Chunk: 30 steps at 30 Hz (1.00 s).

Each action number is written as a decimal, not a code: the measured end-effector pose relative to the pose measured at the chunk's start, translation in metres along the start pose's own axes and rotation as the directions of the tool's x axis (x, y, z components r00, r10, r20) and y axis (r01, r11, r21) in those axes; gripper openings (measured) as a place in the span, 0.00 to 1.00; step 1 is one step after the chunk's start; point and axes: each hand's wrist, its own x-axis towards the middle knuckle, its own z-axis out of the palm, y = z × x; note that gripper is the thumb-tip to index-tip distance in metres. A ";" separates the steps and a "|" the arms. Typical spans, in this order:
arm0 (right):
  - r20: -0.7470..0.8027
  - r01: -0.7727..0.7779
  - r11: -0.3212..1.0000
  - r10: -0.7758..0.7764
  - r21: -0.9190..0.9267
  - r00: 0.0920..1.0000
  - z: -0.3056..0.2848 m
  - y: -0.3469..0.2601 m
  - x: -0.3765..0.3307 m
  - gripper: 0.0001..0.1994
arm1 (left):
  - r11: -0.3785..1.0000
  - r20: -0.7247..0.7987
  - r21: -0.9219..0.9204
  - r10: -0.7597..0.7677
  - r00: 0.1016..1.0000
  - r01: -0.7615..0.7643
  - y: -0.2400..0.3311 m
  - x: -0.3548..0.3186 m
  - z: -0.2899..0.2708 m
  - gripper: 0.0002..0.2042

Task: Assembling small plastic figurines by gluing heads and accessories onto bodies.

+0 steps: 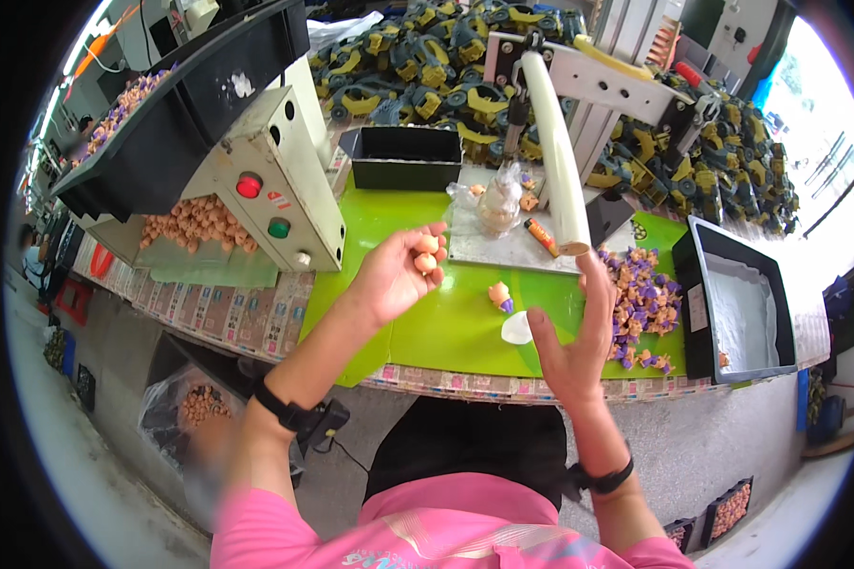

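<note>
My left hand [394, 275] is curled, palm up, around small peach doll heads [426, 256], over the green work mat [370, 322]. My right hand [579, 337] has its thumb and fingers apart with nothing seen in them. Its fingertips are close to the lower end of a long white press lever [558, 152]; whether they touch it I cannot tell. Between my hands lies a small figure [500, 296] with a peach head and purple body. Beside my right thumb is a small white cup-like piece [517, 328]. A heap of purple-and-peach figures [640, 303] spreads right of that hand.
A press plate [503, 248] holds a plastic-wrapped fixture [500, 201] and an orange-red tube [542, 237]. Behind it stands a black bin [406, 159]; another black bin [697, 313] is at right. A control box [280, 180] with buttons stands left. Yellow-and-grey toy vehicles [427, 66] pile up behind.
</note>
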 end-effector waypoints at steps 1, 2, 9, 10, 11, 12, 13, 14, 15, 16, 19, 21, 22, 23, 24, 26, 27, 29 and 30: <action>0.011 -0.126 0.991 0.127 -0.033 0.992 0.005 0.012 -0.023 0.36 | 0.997 -0.019 -0.077 0.010 1.000 -0.012 -0.007 -0.015 0.010 0.18; 0.024 -0.141 0.990 0.142 -0.030 0.990 0.009 0.018 -0.039 0.36 | 0.988 -0.040 -0.155 0.016 0.999 -0.022 -0.015 -0.030 0.017 0.17; 0.128 -0.323 0.945 0.314 0.056 0.941 0.046 0.044 -0.072 0.23 | 0.929 -0.045 -0.369 -0.060 0.997 0.039 -0.079 -0.070 0.022 0.11; 0.131 -0.331 0.942 0.323 0.052 0.937 0.044 0.045 -0.072 0.23 | 0.917 -0.029 -0.394 -0.079 0.996 0.061 -0.085 -0.069 0.020 0.10; 0.148 -0.364 0.928 0.349 0.081 0.925 0.042 0.045 -0.072 0.21 | 0.915 -0.034 -0.399 -0.083 0.996 0.063 -0.090 -0.070 0.021 0.10; 0.166 -0.395 0.912 0.375 0.110 0.912 0.040 0.045 -0.072 0.20 | 0.916 -0.047 -0.396 -0.081 0.996 0.056 -0.095 -0.070 0.022 0.09; 0.132 -0.384 0.905 0.365 0.183 0.922 0.039 0.047 -0.076 0.20 | 0.918 -0.058 -0.393 -0.078 0.995 0.049 -0.099 -0.071 0.023 0.08; 0.135 -0.390 0.903 0.370 0.179 0.919 0.034 0.044 -0.077 0.20 | 0.916 -0.059 -0.397 -0.084 0.995 0.054 -0.102 -0.071 0.024 0.08; 0.154 -0.409 0.871 0.381 0.273 0.912 0.027 0.036 -0.077 0.20 | 0.929 -0.037 -0.369 -0.056 0.998 0.039 -0.104 -0.073 0.024 0.08; 0.173 -0.427 0.828 0.390 0.363 0.904 0.020 0.029 -0.077 0.19 | 0.940 -0.012 -0.341 -0.030 0.999 0.024 -0.106 -0.074 0.024 0.08; 0.275 -0.484 0.788 0.403 0.380 0.873 -0.004 0.021 -0.080 0.22 | 0.945 -0.039 -0.328 -0.010 0.999 -0.003 -0.112 -0.075 0.024 0.12; 0.262 -0.582 0.678 0.523 0.448 0.811 -0.015 0.010 -0.079 0.24 | 0.960 -0.033 -0.278 -0.033 0.999 0.023 -0.107 -0.073 0.032 0.14; 0.261 -0.586 0.677 0.528 0.445 0.808 -0.019 0.007 -0.078 0.24 | 0.974 -0.030 -0.223 -0.050 0.998 0.042 -0.106 -0.072 0.034 0.16; 0.244 -0.595 0.604 0.564 0.530 0.789 -0.021 0.005 -0.077 0.24 | 0.973 -0.030 -0.225 -0.053 0.998 0.045 -0.108 -0.072 0.033 0.16; 0.231 -0.594 0.523 0.599 0.611 0.766 -0.024 0.002 -0.076 0.23 | 0.974 -0.010 -0.214 -0.071 0.997 0.067 -0.110 -0.071 0.031 0.17; 0.220 -0.601 0.518 0.617 0.608 0.755 -0.025 0.000 -0.073 0.23 | 0.974 0.008 -0.205 -0.093 0.996 0.092 -0.114 -0.071 0.029 0.18; 0.166 -0.552 0.579 0.585 0.600 0.794 -0.024 0.001 -0.073 0.23 | 0.984 0.017 -0.157 -0.079 0.997 0.081 -0.115 -0.071 0.028 0.18; 0.113 -0.503 0.636 0.550 0.585 0.827 -0.022 0.004 -0.074 0.23 | 0.991 0.027 -0.109 -0.070 0.997 0.072 -0.118 -0.071 0.028 0.18; 0.086 -0.480 0.698 0.519 0.532 0.850 -0.021 0.006 -0.074 0.22 | 0.993 0.017 -0.101 -0.064 0.998 0.066 -0.118 -0.071 0.028 0.18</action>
